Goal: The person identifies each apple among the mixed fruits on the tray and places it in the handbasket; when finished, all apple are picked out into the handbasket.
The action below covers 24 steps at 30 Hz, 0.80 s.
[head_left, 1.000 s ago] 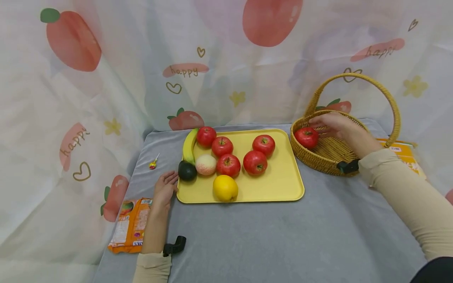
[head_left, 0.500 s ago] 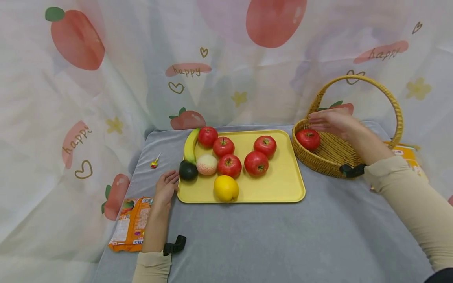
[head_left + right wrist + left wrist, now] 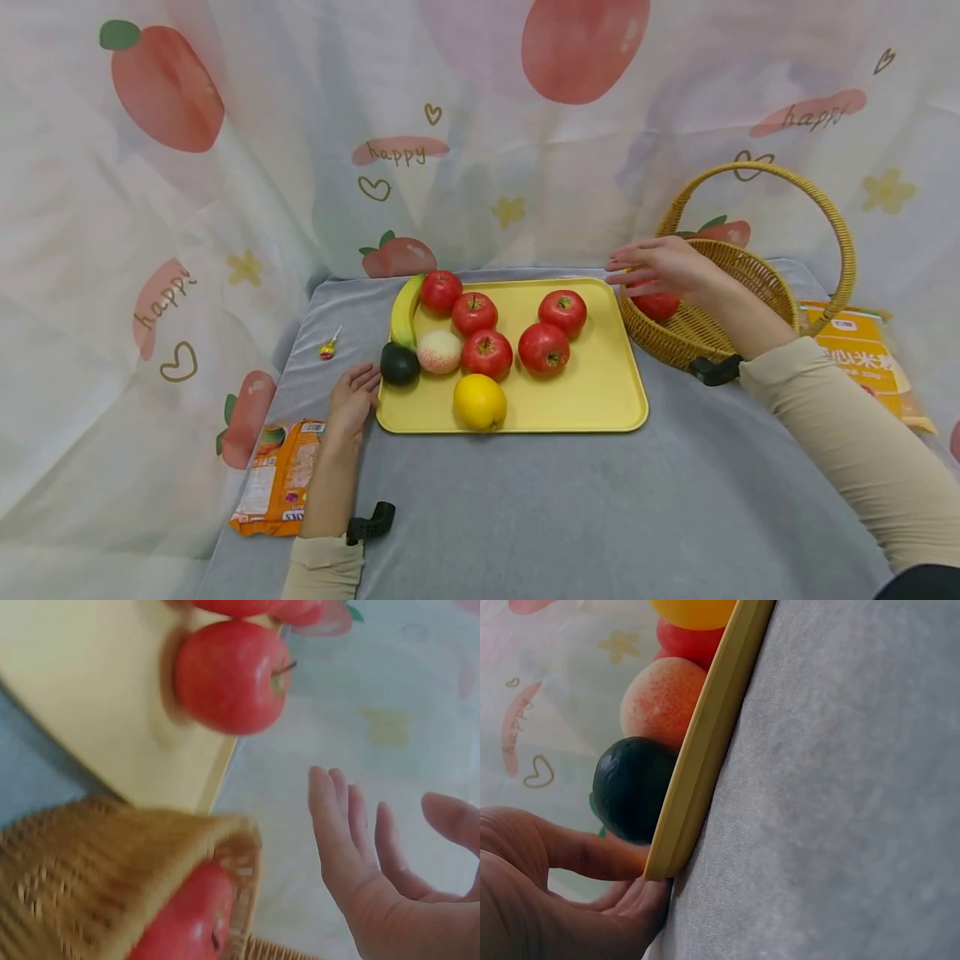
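One red apple (image 3: 658, 305) lies inside the wicker basket (image 3: 757, 275) at the tabletop's far right corner. The right hand (image 3: 663, 265) hovers over the basket's left rim, fingers spread, holding nothing. A clean reach toward the yellow tray (image 3: 592, 392) should clear that rim. The left hand (image 3: 351, 404) rests relaxed against the tray's left edge, beside the avocado (image 3: 399, 364).

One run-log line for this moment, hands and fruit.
right hand: empty, open, over basket rim | apple: in basket | left hand: touching tray corner | tray: fruit on it
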Available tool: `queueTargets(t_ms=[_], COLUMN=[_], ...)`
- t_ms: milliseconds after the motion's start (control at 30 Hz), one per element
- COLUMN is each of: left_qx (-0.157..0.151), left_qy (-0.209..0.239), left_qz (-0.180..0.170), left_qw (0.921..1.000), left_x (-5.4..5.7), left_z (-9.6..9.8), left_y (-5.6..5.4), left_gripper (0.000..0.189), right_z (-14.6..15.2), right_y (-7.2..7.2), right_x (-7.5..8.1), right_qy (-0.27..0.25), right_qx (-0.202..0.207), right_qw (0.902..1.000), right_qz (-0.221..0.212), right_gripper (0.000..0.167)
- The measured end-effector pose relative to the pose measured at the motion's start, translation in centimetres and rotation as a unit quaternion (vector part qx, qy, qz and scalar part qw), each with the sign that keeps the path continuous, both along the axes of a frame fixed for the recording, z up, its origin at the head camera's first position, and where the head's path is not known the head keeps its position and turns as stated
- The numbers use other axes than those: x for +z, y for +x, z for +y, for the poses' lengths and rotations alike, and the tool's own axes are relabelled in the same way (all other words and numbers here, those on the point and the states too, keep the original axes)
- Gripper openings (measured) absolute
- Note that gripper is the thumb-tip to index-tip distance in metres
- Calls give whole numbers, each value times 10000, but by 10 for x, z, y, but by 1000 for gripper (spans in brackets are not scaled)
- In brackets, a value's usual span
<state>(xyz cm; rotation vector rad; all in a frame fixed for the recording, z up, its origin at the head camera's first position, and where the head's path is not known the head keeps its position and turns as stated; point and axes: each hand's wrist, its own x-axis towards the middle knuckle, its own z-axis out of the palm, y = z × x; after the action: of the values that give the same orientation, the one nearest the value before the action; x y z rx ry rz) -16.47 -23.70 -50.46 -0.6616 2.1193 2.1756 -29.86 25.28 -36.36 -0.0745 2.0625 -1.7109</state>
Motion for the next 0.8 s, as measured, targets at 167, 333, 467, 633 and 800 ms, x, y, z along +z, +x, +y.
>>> queueTargets(t_ms=[167,333,467,633,800], left_qx=[-14,-30,-28,-21,16], left_qy=[1,-29,-16,-21,-65], left_qz=[21,37,46,45,82], left_qw=[10000,10000,10000,10000,9999], left_x=[-1,-1,-1,0,-2], left_z=[-1,-1,0,0,-1], left_y=[-1,0,1,1,0], left_gripper=[79,78,77,78,77], right_z=[-20,-34,-41,-46,-49], right_y=[-1,-4,-6,-10,-13], right_x=[-6,-14,-20,-25,-30], right_qy=[69,307,380,456,499], right_qx=[314,484,545,584,491], right_qw=[9995,9982,9975,9968,9969], right_qz=[-67,-155,-231,-290,-354], right_gripper=[55,51,53,54,55])
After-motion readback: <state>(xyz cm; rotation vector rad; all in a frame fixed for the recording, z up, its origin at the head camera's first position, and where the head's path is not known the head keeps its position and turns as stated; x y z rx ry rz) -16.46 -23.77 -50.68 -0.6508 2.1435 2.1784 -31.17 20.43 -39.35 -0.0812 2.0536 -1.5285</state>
